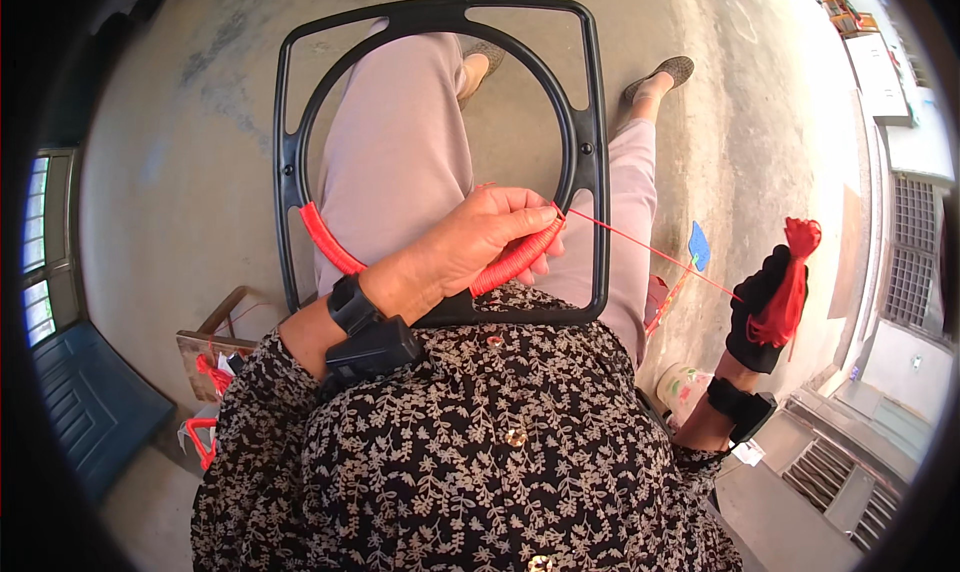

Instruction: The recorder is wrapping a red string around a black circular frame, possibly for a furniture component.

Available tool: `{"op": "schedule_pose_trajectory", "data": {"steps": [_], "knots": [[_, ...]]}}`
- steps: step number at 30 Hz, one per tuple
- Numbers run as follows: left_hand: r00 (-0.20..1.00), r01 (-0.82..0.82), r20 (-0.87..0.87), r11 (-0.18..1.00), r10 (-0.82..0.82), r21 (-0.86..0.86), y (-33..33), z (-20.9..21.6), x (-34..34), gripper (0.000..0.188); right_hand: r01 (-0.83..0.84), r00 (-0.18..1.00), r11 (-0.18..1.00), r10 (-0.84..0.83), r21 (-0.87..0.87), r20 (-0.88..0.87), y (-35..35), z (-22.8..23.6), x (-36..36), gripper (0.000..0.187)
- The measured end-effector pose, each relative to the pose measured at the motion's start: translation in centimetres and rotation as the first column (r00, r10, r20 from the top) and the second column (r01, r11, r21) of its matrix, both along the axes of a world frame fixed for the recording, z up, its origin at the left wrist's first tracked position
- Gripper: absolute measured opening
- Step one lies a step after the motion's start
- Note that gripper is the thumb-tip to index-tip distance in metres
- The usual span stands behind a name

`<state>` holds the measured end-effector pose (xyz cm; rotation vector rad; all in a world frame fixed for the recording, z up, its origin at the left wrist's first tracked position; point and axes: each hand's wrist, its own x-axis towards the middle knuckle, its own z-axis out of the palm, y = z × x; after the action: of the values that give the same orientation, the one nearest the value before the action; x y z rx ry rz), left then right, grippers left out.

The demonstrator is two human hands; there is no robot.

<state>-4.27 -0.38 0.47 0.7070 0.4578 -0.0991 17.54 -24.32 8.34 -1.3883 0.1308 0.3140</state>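
Observation:
A black plastic frame (600,222) with a round ring (308,102) inside it rests across my lap. The near part of the ring is wound tightly with red cord (325,238). My left hand (490,227) is closed around the ring's right side, thumb and fingertips pinching the end of the winding. From there a single red strand (650,249) runs taut to my right hand (755,312), held out far to the right in a black glove. A loose hank of red cord (785,292) is in the right hand, whose fingers are curled and partly hidden by it.
At lower left stands a wooden piece (205,357) with red cord by it, and a blue chair (100,402) is farther left. On the right are a blue fly swatter (699,244) and a flower-patterned container (683,384) beside my leg. Concrete floor (220,102) lies ahead.

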Motion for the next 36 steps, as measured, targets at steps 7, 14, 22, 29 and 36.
{"op": "schedule_pose_trajectory", "data": {"steps": [7,14,22,29,36], "knots": [[0.996,-0.085,-0.039,0.996,0.084,-0.013,0.0,1.0,0.4,0.013,-0.301,0.953,0.95,0.303,0.08,-0.011,-1.6,-6.1,5.8,0.032],[0.994,-0.091,-0.031,0.955,0.103,0.283,-0.4,0.0,0.5,0.011,-0.158,0.438,0.78,0.605,-0.605,0.665,11.9,-3.4,2.0,0.035],[0.978,-0.142,-0.034,0.776,0.206,0.615,-0.8,-0.8,0.6,0.011,-0.02,-0.65,0.389,0.695,-0.921,0.308,20.0,-2.8,-5.1,0.01],[0.991,-0.123,0.043,0.737,0.127,0.665,-0.5,-0.6,0.6,0.009,0.006,-0.556,0.357,0.778,-0.934,0.294,19.7,-2.6,-4.4,0.034],[0.996,-0.076,0.061,0.937,0.059,0.341,-0.7,-1.1,0.8,0.014,-0.404,-0.237,0.241,0.904,-0.883,0.356,14.0,-0.1,-3.8,0.033]]}}
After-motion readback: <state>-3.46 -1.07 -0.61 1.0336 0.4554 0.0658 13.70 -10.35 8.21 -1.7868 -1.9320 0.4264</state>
